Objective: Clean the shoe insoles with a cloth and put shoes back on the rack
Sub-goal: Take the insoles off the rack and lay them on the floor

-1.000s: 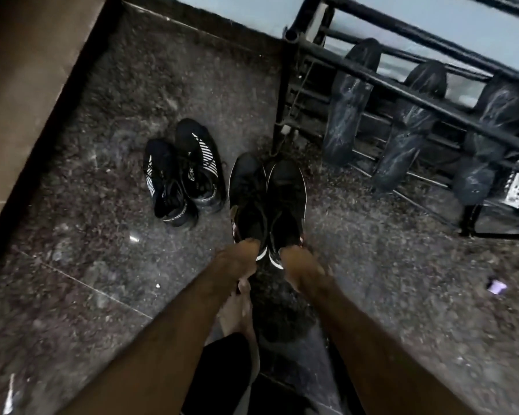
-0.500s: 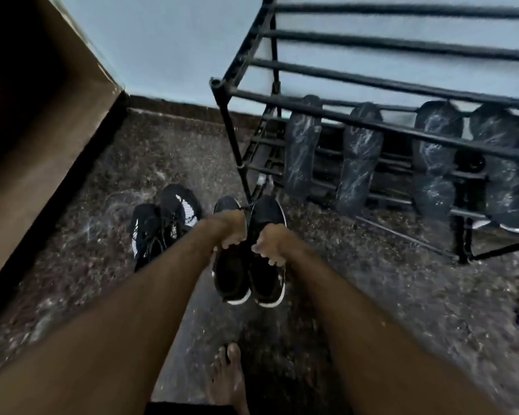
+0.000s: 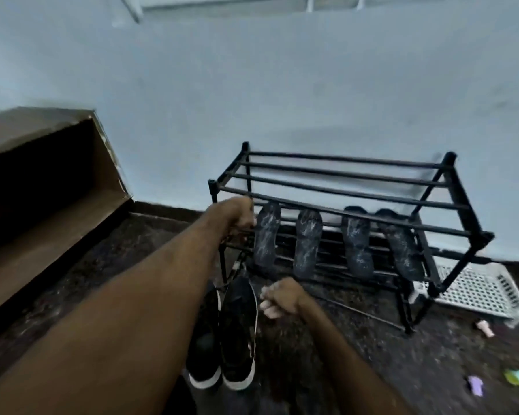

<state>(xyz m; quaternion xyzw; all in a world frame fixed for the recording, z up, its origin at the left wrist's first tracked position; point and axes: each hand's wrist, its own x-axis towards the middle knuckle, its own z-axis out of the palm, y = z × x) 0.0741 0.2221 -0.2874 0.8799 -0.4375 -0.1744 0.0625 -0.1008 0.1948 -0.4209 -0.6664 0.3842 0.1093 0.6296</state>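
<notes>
A pair of black shoes with white soles point(image 3: 237, 333) hangs toe-down above the floor, by the left end of the black metal shoe rack point(image 3: 342, 187). Thin laces run up from the shoes to my left hand point(image 3: 240, 217), which is raised in front of the rack's top front bar and grips them. My right hand point(image 3: 279, 298) is just right of the shoes, fingers curled, with nothing visible in it. Several dark, scuffed insoles point(image 3: 307, 244) lean upright against the rack's lower bars. No cloth is in view.
A brown wooden step point(image 3: 42, 205) fills the left side. A white perforated basket point(image 3: 477, 289) lies on the floor behind the rack's right leg. Small purple point(image 3: 475, 384), green point(image 3: 516, 377) and pink point(image 3: 484, 327) bits lie on the dark stone floor.
The view has tilted up to the wall. My left hand rose to the rack's top bar with both shoes hanging from it. My right hand let go of its shoe.
</notes>
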